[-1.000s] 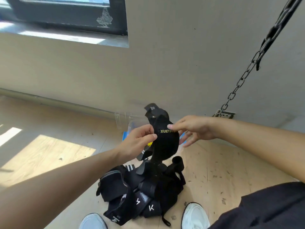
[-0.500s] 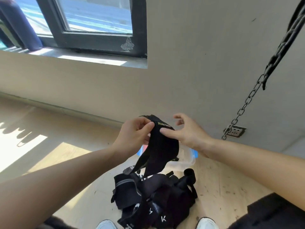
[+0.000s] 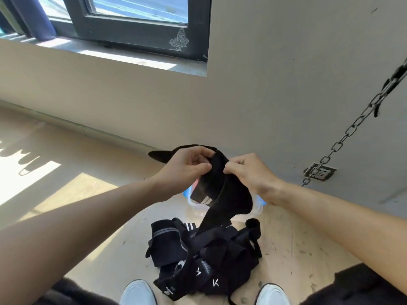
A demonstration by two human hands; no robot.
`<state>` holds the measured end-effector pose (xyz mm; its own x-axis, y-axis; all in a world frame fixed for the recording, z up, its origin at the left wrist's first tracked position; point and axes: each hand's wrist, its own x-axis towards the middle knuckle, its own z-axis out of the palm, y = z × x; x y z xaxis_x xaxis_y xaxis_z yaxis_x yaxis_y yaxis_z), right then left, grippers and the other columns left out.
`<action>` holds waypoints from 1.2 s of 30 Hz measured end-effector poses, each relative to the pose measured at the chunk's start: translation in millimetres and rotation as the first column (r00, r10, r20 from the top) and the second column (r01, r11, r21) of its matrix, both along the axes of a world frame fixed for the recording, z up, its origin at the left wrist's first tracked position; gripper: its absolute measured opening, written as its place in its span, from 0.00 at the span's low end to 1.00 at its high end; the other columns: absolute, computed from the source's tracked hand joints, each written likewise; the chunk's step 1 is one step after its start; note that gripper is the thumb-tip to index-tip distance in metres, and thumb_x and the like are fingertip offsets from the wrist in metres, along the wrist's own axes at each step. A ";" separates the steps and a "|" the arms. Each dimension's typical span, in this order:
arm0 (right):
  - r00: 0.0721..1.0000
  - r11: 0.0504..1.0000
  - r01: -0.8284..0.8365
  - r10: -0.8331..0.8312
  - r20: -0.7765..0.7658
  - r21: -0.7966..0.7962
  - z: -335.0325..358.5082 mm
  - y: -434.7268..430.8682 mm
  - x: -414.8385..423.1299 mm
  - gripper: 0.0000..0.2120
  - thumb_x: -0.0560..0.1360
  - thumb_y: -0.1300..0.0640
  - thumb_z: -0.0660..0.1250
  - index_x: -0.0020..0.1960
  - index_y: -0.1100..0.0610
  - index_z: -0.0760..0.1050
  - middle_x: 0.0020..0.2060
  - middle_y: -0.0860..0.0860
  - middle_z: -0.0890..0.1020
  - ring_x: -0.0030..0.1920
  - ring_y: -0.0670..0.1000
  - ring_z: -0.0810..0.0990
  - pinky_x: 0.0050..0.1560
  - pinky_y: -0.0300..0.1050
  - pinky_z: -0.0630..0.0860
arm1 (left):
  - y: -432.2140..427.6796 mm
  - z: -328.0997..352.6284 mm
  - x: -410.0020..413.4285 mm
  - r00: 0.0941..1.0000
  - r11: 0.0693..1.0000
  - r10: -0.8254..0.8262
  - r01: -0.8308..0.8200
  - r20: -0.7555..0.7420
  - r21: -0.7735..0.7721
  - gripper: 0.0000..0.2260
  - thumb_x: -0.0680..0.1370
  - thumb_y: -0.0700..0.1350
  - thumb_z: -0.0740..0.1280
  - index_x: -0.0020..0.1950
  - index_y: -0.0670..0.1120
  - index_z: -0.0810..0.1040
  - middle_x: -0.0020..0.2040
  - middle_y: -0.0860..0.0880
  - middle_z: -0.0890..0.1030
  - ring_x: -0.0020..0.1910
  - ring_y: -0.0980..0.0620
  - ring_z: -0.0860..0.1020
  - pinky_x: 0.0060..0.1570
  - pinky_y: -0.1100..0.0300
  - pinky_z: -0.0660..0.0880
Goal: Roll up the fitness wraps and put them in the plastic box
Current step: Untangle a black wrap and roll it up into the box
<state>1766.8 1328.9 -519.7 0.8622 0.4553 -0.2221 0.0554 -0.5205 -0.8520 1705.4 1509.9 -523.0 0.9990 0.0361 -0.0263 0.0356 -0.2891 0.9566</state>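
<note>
Both hands work one wrap (image 3: pixel 229 194). Left hand (image 3: pixel 187 166) pinches its top end, fingers curled. Right hand (image 3: pixel 248 172) pinches the fabric just beside it, thumb in front, prob. to start a tight first turn of the roll. The rest hangs toward the pile of wraps (image 3: pixel 204 256) on the floor (image 3: pixel 308 249), betw. the shoes (image 3: pixel 137 291). The plastic box (image 3: pixel 195 208) sits behind the hanging wrap, mostly hidden, handy for drop-in.

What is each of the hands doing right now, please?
Left hand: pinches the top of the black wrap.
Right hand: pinches the same wrap.
</note>
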 end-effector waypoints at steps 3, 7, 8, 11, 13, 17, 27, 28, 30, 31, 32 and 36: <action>0.998 0.998 0.062 -0.061 -0.024 0.027 -3.1 -12.2 21.1 0.18 0.72 0.61 0.64 0.27 0.55 0.61 0.26 0.50 0.62 0.30 0.49 0.61 0.34 0.46 0.57 | 14.9 0.6 4.4 0.997 0.999 -0.051 0.052 -0.057 0.010 0.20 0.81 0.30 0.57 0.52 0.48 0.84 0.41 0.48 0.82 0.40 0.54 0.78 0.46 0.60 0.76; 0.996 0.994 0.077 -0.073 -0.052 0.077 -5.5 -27.1 42.6 0.11 0.67 0.61 0.63 0.41 0.69 0.73 0.33 0.56 0.72 0.37 0.53 0.70 0.38 0.46 0.65 | 37.7 -2.6 15.4 0.990 0.997 0.017 -0.007 -0.138 0.073 0.14 0.78 0.39 0.58 0.46 0.42 0.84 0.41 0.49 0.82 0.42 0.52 0.76 0.49 0.54 0.71; 0.996 0.994 0.063 -0.057 -0.071 0.091 -5.2 -27.7 43.8 0.10 0.68 0.62 0.64 0.44 0.67 0.77 0.35 0.56 0.76 0.37 0.53 0.74 0.40 0.45 0.69 | 38.9 -4.0 16.5 0.988 0.997 -0.022 0.033 -0.156 0.068 0.13 0.77 0.43 0.60 0.46 0.39 0.83 0.41 0.48 0.81 0.43 0.51 0.75 0.49 0.54 0.70; 0.994 0.995 -0.015 0.026 -0.106 0.102 -3.6 -26.9 43.1 0.17 0.65 0.55 0.70 0.49 0.65 0.79 0.39 0.56 0.80 0.40 0.54 0.78 0.44 0.48 0.73 | 33.3 -8.3 17.5 0.979 0.991 -0.119 0.126 -0.166 0.033 0.14 0.81 0.49 0.68 0.50 0.36 0.82 0.42 0.46 0.80 0.42 0.53 0.77 0.48 0.57 0.71; 0.994 0.995 -0.046 0.054 -0.092 0.086 -2.0 -26.8 39.6 0.14 0.69 0.52 0.77 0.50 0.61 0.83 0.42 0.56 0.86 0.41 0.53 0.83 0.46 0.48 0.79 | 27.7 -7.7 17.9 0.979 0.988 -0.149 0.152 -0.135 0.006 0.11 0.82 0.46 0.68 0.49 0.39 0.83 0.41 0.49 0.82 0.42 0.54 0.79 0.47 0.61 0.73; 0.999 0.999 -0.033 0.032 0.021 0.039 2.0 -35.1 45.8 0.07 0.73 0.55 0.77 0.47 0.59 0.85 0.42 0.58 0.87 0.40 0.51 0.86 0.46 0.46 0.81 | 33.5 -9.8 19.3 0.972 0.981 -0.175 0.185 -0.155 0.055 0.11 0.84 0.45 0.65 0.47 0.39 0.81 0.40 0.48 0.81 0.42 0.53 0.77 0.46 0.58 0.71; 0.974 0.969 0.227 -0.228 -0.003 0.094 18.7 -104.2 100.8 0.02 0.76 0.60 0.74 0.48 0.58 0.83 0.39 0.53 0.87 0.44 0.55 0.87 0.43 0.44 0.83 | 78.3 -6.8 22.3 0.992 0.993 0.019 -0.004 -0.128 0.115 0.12 0.84 0.47 0.65 0.49 0.38 0.79 0.40 0.45 0.78 0.41 0.50 0.73 0.41 0.57 0.67; 0.981 0.978 0.192 -0.193 0.008 0.079 17.7 -102.8 99.5 0.02 0.76 0.62 0.73 0.48 0.57 0.83 0.39 0.53 0.87 0.43 0.55 0.87 0.41 0.42 0.83 | 75.0 -7.0 24.0 0.992 0.993 0.015 0.000 -0.126 0.118 0.11 0.84 0.47 0.65 0.50 0.39 0.79 0.40 0.44 0.76 0.40 0.50 0.72 0.40 0.57 0.66; 0.992 0.992 0.122 -0.123 0.031 0.014 16.7 -102.7 98.6 0.04 0.76 0.63 0.72 0.50 0.58 0.83 0.42 0.55 0.87 0.44 0.55 0.87 0.43 0.43 0.82 | 74.0 -6.4 26.4 0.992 0.991 0.039 -0.023 -0.120 0.132 0.12 0.84 0.47 0.65 0.51 0.38 0.79 0.41 0.43 0.76 0.40 0.50 0.72 0.40 0.56 0.65; 0.993 0.994 0.103 -0.100 0.063 -0.042 17.2 -104.5 98.5 0.03 0.77 0.63 0.72 0.50 0.58 0.83 0.42 0.55 0.87 0.44 0.54 0.86 0.43 0.43 0.81 | 76.4 -6.2 27.5 0.991 0.988 0.080 -0.064 -0.108 0.142 0.12 0.84 0.47 0.65 0.51 0.38 0.79 0.41 0.43 0.77 0.40 0.49 0.73 0.40 0.56 0.66; 0.991 0.992 0.093 -0.084 0.102 -0.090 18.2 -106.7 98.0 0.03 0.77 0.63 0.72 0.49 0.57 0.82 0.42 0.55 0.86 0.44 0.53 0.86 0.43 0.43 0.79 | 80.2 -6.1 28.3 0.988 0.983 0.125 -0.110 -0.095 0.150 0.12 0.84 0.48 0.66 0.51 0.38 0.79 0.41 0.43 0.77 0.40 0.49 0.73 0.41 0.55 0.66; 0.994 0.994 0.067 -0.060 0.091 -0.081 19.3 -109.3 92.5 0.11 0.76 0.67 0.71 0.52 0.54 0.83 0.47 0.53 0.86 0.49 0.52 0.85 0.48 0.42 0.80 | 86.5 -3.1 25.3 0.987 0.993 0.087 -0.076 -0.135 0.085 0.10 0.83 0.47 0.66 0.47 0.43 0.81 0.38 0.48 0.79 0.38 0.51 0.74 0.41 0.55 0.67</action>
<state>1859.3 1219.6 -500.4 0.9066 0.3820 -0.1793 0.0928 -0.5950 -0.7984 1730.7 1596.4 -526.0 0.9796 0.1250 -0.1573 0.1921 -0.3545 0.9151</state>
